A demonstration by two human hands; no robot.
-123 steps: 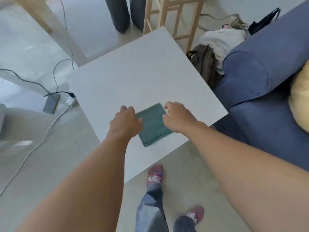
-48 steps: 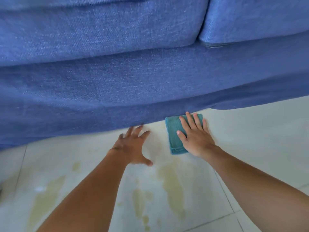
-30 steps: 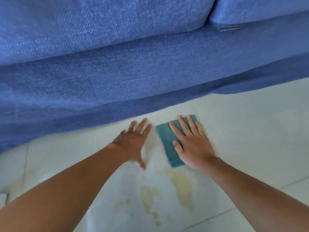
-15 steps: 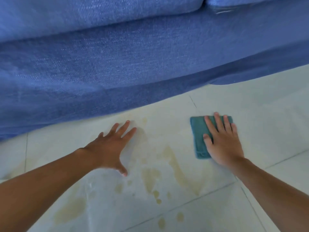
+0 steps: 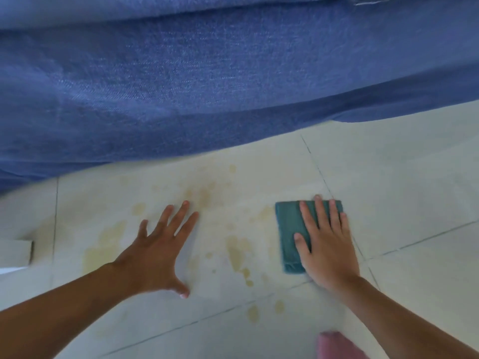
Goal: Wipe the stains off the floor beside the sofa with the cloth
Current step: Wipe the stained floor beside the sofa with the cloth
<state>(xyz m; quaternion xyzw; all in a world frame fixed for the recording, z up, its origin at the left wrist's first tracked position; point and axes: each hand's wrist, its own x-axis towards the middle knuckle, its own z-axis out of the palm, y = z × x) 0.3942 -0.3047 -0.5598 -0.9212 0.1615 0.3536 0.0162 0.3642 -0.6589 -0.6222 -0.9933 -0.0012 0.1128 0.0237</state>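
I press my right hand (image 5: 327, 244), fingers (image 5: 309, 216) flat on the cloth (image 5: 289, 229); left hand (image 5: 158, 252) splayed on the floor (image 5: 401, 177). Best sweep left across the stains (image 5: 237, 251), pressing evenly.

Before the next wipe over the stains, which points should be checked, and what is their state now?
1. Right hand flat on the folded cloth: ok.
2. Cloth flat on the floor: ok.
3. Left hand braced on the floor, fingers spread: ok.
4. Stains gone: not ok; yellowish marks lie between the hands, left of the cloth.
5. Cloth clear of the sofa: ok, apart.
6. Cloth wet enough: cannot tell.
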